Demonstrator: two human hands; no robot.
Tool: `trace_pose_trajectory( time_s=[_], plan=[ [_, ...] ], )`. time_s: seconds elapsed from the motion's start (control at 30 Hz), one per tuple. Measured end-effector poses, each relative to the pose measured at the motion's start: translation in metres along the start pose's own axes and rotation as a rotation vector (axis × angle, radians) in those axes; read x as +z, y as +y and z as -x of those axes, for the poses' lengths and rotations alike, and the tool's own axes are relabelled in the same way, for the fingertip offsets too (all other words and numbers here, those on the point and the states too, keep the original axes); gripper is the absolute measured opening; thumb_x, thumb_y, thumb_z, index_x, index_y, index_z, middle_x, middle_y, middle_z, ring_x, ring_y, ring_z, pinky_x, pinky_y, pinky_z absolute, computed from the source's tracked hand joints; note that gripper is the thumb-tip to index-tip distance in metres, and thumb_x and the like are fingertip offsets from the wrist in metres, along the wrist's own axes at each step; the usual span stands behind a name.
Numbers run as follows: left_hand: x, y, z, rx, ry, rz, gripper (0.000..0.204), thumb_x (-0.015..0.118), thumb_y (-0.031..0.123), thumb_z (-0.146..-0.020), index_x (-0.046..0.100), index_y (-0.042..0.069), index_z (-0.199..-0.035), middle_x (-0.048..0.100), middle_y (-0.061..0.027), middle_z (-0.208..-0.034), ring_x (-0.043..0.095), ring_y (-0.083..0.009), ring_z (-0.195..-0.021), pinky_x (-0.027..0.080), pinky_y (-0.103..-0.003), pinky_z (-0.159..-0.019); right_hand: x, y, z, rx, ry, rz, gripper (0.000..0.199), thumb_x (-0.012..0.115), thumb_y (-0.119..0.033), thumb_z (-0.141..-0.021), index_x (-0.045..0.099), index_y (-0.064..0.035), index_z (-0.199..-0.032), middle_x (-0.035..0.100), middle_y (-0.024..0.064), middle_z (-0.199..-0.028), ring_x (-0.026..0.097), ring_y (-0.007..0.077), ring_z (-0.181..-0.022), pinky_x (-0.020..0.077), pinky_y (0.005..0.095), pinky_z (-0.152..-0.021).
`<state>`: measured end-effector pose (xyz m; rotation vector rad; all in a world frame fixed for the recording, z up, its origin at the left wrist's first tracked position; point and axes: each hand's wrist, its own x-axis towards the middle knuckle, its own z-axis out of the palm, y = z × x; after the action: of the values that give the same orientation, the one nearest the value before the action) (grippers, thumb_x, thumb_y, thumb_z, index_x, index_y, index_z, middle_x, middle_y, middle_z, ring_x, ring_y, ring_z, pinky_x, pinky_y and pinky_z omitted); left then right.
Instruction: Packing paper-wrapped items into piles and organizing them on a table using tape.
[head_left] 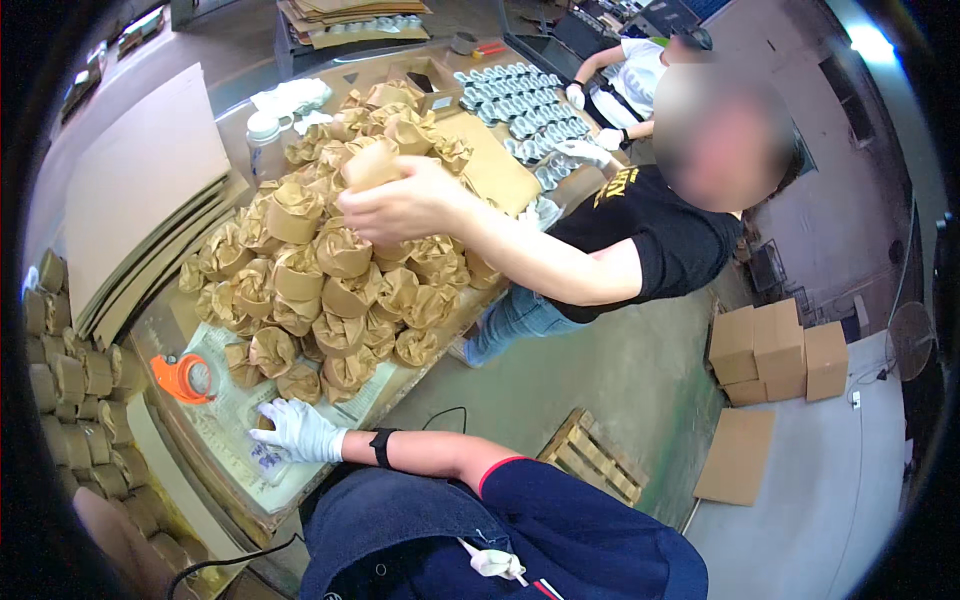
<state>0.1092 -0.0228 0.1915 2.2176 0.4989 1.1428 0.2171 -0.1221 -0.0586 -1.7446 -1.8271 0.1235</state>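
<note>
My right hand (303,432), in a white glove with a black band at the wrist, rests at the near end of the table. Its fingers close around a small brown rounded thing (265,422), mostly hidden by the glove. Under it lies a printed paper sheet (222,435). An orange tape dispenser (182,379) sits just beyond, to the left. A large heap of brown paper-wrapped bundles (345,255) rises ahead of the hand. At the lower left edge, a blurred stretch of bare skin, apparently my left hand or forearm (115,540), shows no distinct fingers.
Across the heap, a person in a black shirt (640,240) holds a brown paper piece (370,165) over the bundles. Another person (635,75) stands by rows of metal parts (520,105). Cardboard sheets (140,190) lean left; stacked wrapped pieces (70,390) stand below them. A wooden pallet (590,455) lies right.
</note>
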Motion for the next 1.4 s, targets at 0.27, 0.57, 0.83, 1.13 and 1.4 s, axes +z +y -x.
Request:
trace_pose_trajectory(
  time_s=[0.27,0.57,0.83,1.13,1.4],
  plan=[
    [-0.010,0.007,0.020,-0.037,0.036,-0.066,0.054,0.055,0.022,-0.093,0.049,-0.003,-0.140,0.051,-0.0226,-0.143,0.053,-0.0351,-0.131,0.043,-0.044,-0.109,0.002,-0.001,0.000,0.005,0.007,0.060,0.044,0.062,-0.026,-0.083,0.063,-0.0230,-0.127,0.056,0.0213,-0.119,0.058,0.0354,-0.095,0.0491,0.0460,-0.074],
    [-0.059,0.021,0.049,-0.082,-0.052,-0.161,0.054,0.056,0.021,-0.093,0.048,-0.003,-0.140,0.051,-0.0227,-0.144,0.052,-0.0353,-0.131,0.043,-0.044,-0.109,-0.011,-0.005,-0.006,0.021,-0.009,0.038,0.047,0.070,-0.034,-0.078,0.064,-0.0244,-0.123,0.057,0.0187,-0.115,0.058,0.0353,-0.095,0.0478,0.0475,-0.073],
    [-0.117,0.017,0.060,-0.092,-0.041,-0.256,0.054,0.056,0.021,-0.092,0.048,-0.003,-0.141,0.050,-0.0228,-0.144,0.052,-0.0354,-0.132,0.043,-0.044,-0.109,-0.013,-0.013,-0.008,0.023,-0.080,0.095,0.044,0.069,-0.036,-0.083,0.063,-0.0262,-0.125,0.056,0.0165,-0.121,0.057,0.0340,-0.102,0.0491,0.0474,-0.078],
    [-0.092,-0.168,0.255,-0.782,-0.309,-0.988,0.101,0.078,0.022,-0.073,0.025,0.016,-0.159,0.039,-0.0292,-0.149,0.048,-0.0448,-0.130,0.045,-0.047,-0.107,-0.041,-0.042,-0.024,0.323,-0.239,0.091,0.051,0.069,-0.029,-0.085,0.058,-0.0196,-0.134,0.057,0.0187,-0.115,0.058,0.0364,-0.101,0.0499,0.0496,-0.082],
    [-0.092,-0.177,0.268,-0.894,-0.304,-0.835,0.105,0.077,0.028,-0.074,0.018,0.020,-0.160,0.050,-0.0273,-0.138,0.059,-0.0424,-0.113,0.051,-0.049,-0.093,-0.023,-0.028,-0.021,0.372,-0.235,0.014,0.033,0.064,-0.014,-0.082,0.063,-0.0130,-0.115,0.060,0.0217,-0.096,0.062,0.0401,-0.090,0.0521,0.0512,-0.072]
  ],
)
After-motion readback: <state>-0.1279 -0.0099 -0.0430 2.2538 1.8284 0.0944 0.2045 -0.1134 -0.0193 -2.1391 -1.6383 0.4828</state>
